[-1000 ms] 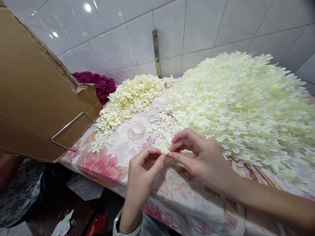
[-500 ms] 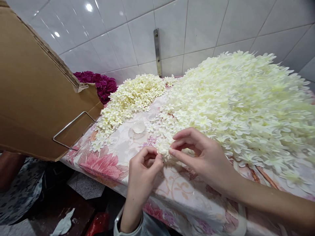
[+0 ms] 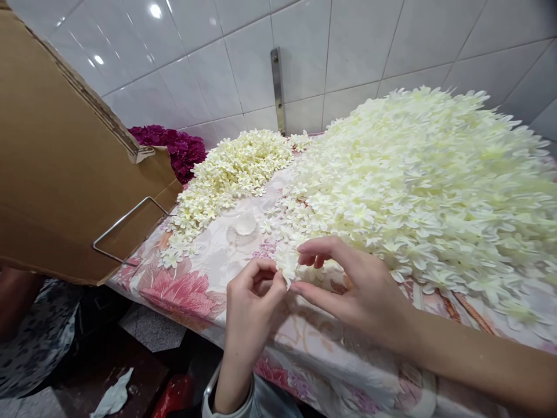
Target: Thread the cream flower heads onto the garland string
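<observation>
My left hand (image 3: 256,293) pinches a white artificial flower (image 3: 287,261) between thumb and forefinger, low over the tablecloth. Close on its right is my right hand (image 3: 348,284), thumb and fingers spread, with the thumb tip near the flower's lower edge. Nothing shows between the right fingers. Behind and right of my hands rises a big heap of white flower heads (image 3: 426,186). Farther back on the left lies a smaller heap of cream flowers (image 3: 243,162). A small clear round dish or lid (image 3: 245,224) rests on the cloth between the heaps.
A tall cardboard box (image 3: 69,162) with a bent wire handle (image 3: 126,223) stands at the left edge of the floral tablecloth (image 3: 187,290). Purple flowers (image 3: 178,148) lie behind it. A tiled wall (image 3: 348,46) with a metal bracket (image 3: 277,87) closes off the back. Another person's patterned clothing (image 3: 39,337) shows lower left.
The right hand has shifted slightly down, and its thumb and fingers have spread wider apart. The flower in the left hand has tilted. The left hand has barely moved.
</observation>
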`<state>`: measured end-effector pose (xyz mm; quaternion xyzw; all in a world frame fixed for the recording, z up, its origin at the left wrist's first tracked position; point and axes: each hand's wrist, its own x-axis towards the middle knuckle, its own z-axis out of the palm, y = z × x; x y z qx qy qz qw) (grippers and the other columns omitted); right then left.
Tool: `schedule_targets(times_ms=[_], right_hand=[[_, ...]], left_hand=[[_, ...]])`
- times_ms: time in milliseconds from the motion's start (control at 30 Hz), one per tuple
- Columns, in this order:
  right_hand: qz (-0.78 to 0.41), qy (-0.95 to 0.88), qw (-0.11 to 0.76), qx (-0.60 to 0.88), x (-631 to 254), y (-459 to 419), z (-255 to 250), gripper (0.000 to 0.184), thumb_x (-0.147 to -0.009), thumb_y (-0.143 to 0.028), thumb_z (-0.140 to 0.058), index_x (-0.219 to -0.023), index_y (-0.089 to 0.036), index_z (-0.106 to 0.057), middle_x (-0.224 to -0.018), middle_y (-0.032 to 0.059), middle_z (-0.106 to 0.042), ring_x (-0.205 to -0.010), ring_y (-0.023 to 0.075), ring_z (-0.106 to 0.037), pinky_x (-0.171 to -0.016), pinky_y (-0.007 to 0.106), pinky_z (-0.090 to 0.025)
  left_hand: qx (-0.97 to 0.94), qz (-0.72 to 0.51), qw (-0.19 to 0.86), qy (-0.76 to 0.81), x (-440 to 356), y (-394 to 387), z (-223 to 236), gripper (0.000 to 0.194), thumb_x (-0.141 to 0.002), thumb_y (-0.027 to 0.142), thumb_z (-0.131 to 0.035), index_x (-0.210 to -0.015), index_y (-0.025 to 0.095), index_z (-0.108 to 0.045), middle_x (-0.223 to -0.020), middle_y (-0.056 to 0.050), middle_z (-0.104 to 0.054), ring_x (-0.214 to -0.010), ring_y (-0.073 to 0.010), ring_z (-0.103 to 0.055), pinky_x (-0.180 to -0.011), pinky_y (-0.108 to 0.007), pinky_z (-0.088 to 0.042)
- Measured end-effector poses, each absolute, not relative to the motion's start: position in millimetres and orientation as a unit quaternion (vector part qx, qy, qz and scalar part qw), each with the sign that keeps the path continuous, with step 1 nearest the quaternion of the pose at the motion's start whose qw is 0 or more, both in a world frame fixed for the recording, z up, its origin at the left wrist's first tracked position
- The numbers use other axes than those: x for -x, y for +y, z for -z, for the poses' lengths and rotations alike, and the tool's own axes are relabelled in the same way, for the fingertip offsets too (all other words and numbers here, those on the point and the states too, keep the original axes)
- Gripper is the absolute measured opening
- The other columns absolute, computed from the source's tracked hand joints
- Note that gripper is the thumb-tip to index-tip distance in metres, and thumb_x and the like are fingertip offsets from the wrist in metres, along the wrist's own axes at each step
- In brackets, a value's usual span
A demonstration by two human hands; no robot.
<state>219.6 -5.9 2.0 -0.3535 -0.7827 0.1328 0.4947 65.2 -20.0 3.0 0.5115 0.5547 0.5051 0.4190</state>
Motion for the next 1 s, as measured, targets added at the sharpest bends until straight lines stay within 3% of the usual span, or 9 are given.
schedule_targets(times_ms=[233,333,433,567,667,733,867,1000], right_hand=[[-0.134,-0.818,0.497,0.256,-218.2,-5.1,-5.6,0.024,-0.082,-0.004,-0.051,-0.102,-0.017,-0.053,-0.095,0.0099,-0.065,-0.092,0.0177,-0.062,-0.077,0.028,-0.052],[-0.148,-0.820,0.493,0.251,-219.3,-4.6,-7.5,0.015,-0.084,-0.004,-0.050,-0.088,-0.018,-0.056,-0.080,0.0057,-0.064,-0.076,0.0151,-0.061,-0.066,0.025,-0.050],[-0.163,-0.769,0.514,0.342,-221.6,-3.2,-8.5,0.014,-0.083,-0.006,-0.052,-0.079,-0.019,-0.054,-0.071,0.0011,-0.061,-0.065,0.0120,-0.058,-0.059,0.023,-0.047],[-0.145,-0.705,0.524,0.455,-223.9,-0.1,-7.6,0.009,-0.084,-0.010,-0.052,-0.086,-0.019,-0.054,-0.079,0.0026,-0.062,-0.071,0.0151,-0.059,-0.062,0.027,-0.047],[-0.073,-0.746,0.512,0.420,-222.6,-0.5,-6.0,0.023,-0.082,-0.013,-0.055,-0.104,-0.016,-0.050,-0.095,0.0094,-0.061,-0.087,0.0208,-0.058,-0.071,0.032,-0.048],[-0.052,-0.783,0.500,0.366,-220.9,-2.0,-4.9,0.029,-0.081,-0.015,-0.058,-0.109,-0.016,-0.047,-0.096,0.0100,-0.061,-0.091,0.0226,-0.057,-0.075,0.035,-0.047],[-0.080,-0.797,0.476,0.363,-220.4,-2.2,-3.9,0.023,-0.083,-0.007,-0.050,-0.103,-0.019,-0.048,-0.080,0.0034,-0.061,-0.076,0.0184,-0.059,-0.069,0.031,-0.047],[-0.039,-0.762,0.509,0.399,-222.2,0.3,-4.8,0.016,-0.082,-0.009,-0.053,-0.095,-0.019,-0.050,-0.083,0.0061,-0.060,-0.079,0.0199,-0.057,-0.069,0.032,-0.046]], left_hand=[[-0.524,-0.485,0.418,0.562,-65.6,-18.9,-5.1,0.004,-0.070,0.020,-0.060,-0.069,0.016,-0.058,-0.062,0.003,-0.059,-0.057,-0.0085,-0.055,-0.053,-0.015,-0.043],[-0.517,-0.483,0.420,0.567,-67.1,-18.6,-6.9,0.007,-0.069,0.021,-0.061,-0.068,0.016,-0.058,-0.059,0.003,-0.058,-0.055,-0.0080,-0.053,-0.051,-0.015,-0.042],[-0.508,-0.490,0.417,0.572,-68.0,-18.7,-6.6,0.008,-0.069,0.022,-0.063,-0.066,0.016,-0.058,-0.057,0.004,-0.057,-0.053,-0.0074,-0.051,-0.049,-0.015,-0.040],[-0.500,-0.504,0.408,0.574,-67.4,-18.8,-4.1,0.009,-0.070,0.022,-0.063,-0.066,0.016,-0.058,-0.057,0.004,-0.058,-0.053,-0.0074,-0.051,-0.050,-0.014,-0.040],[-0.502,-0.504,0.407,0.573,-66.4,-19.1,-2.2,0.009,-0.072,0.023,-0.063,-0.067,0.017,-0.059,-0.057,0.004,-0.059,-0.053,-0.0075,-0.052,-0.049,-0.015,-0.041],[-0.504,-0.506,0.407,0.570,-66.1,-19.6,-1.8,0.009,-0.072,0.023,-0.063,-0.067,0.017,-0.059,-0.058,0.003,-0.060,-0.054,-0.0078,-0.053,-0.050,-0.015,-0.041],[-0.504,-0.507,0.407,0.569,-66.5,-19.5,-3.1,0.010,-0.072,0.024,-0.065,-0.068,0.017,-0.060,-0.060,0.003,-0.061,-0.056,-0.0085,-0.055,-0.051,-0.015,-0.043],[-0.494,-0.506,0.412,0.574,-67.4,-18.1,-5.1,0.011,-0.071,0.025,-0.066,-0.067,0.016,-0.060,-0.060,0.003,-0.061,-0.057,-0.0086,-0.056,-0.053,-0.015,-0.044]])
